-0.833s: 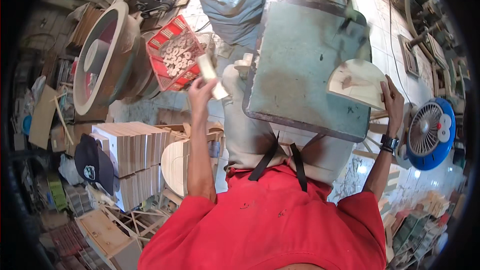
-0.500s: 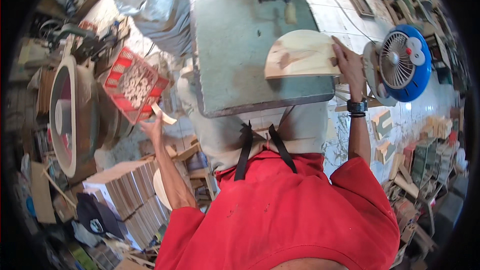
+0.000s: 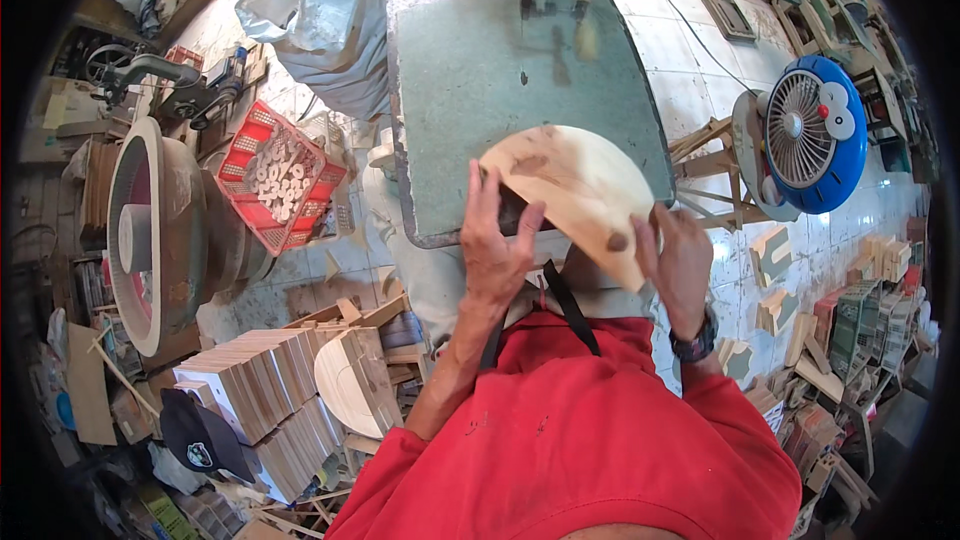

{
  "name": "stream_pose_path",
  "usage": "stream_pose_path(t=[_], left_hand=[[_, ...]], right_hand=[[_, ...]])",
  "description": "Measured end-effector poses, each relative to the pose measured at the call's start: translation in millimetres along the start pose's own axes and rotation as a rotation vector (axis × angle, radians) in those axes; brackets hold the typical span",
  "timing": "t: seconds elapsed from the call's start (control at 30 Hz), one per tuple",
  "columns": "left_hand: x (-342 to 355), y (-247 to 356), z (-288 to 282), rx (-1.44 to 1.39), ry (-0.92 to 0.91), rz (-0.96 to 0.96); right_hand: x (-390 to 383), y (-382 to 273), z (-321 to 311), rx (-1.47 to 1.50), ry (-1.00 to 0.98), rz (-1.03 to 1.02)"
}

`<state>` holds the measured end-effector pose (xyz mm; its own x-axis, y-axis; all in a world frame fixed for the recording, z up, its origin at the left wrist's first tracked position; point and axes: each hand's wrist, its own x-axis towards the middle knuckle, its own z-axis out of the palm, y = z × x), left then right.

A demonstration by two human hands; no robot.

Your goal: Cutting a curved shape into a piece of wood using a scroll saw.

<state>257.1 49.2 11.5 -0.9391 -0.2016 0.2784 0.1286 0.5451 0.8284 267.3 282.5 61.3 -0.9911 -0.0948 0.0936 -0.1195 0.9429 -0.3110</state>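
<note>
A pale, half-round wooden board lies tilted over the near edge of a grey-green metal machine table. My left hand presses its fingers on the board's left end, over a dark patch. My right hand, with a dark watch on the wrist, grips the board's lower right edge. Both forearms come up from my red shirt.
A red plastic crate of small wooden rings sits left of the table, beside a large round drum. Stacks of cut wooden blanks stand at lower left. A blue fan and wooden offcuts are at the right.
My left hand left the crate side and came onto the board. The board moved from the table's right edge toward me, now held by both hands. My head turned, shifting the view.
</note>
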Motion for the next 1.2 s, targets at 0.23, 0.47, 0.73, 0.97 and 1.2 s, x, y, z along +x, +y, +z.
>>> stream_pose_path(t=[0.23, 0.47, 0.73, 0.97, 1.2], left_hand=[[53.3, 14.8, 5.4, 0.339, -0.354, 0.216], [40.1, 18.7, -31.4, 0.695, -0.348, 0.417], [102.0, 2.8, -50.6, 0.544, -0.823, 0.41], [139.7, -34.2, -46.3, 0.588, -0.628, 0.593], [161.1, -28.0, -48.0, 0.584, -0.705, 0.551]], right_hand=[[-33.7, -63.1, 23.9, 0.695, -0.018, -0.197], [29.3, -10.2, 21.2, 0.466, 0.159, -0.219], [100.7, -4.9, 49.3, 0.348, -0.151, -0.468], [116.8, -41.5, 64.2, 0.232, -0.058, -0.347], [125.1, -43.1, 71.2, 0.238, -0.012, -0.312]])
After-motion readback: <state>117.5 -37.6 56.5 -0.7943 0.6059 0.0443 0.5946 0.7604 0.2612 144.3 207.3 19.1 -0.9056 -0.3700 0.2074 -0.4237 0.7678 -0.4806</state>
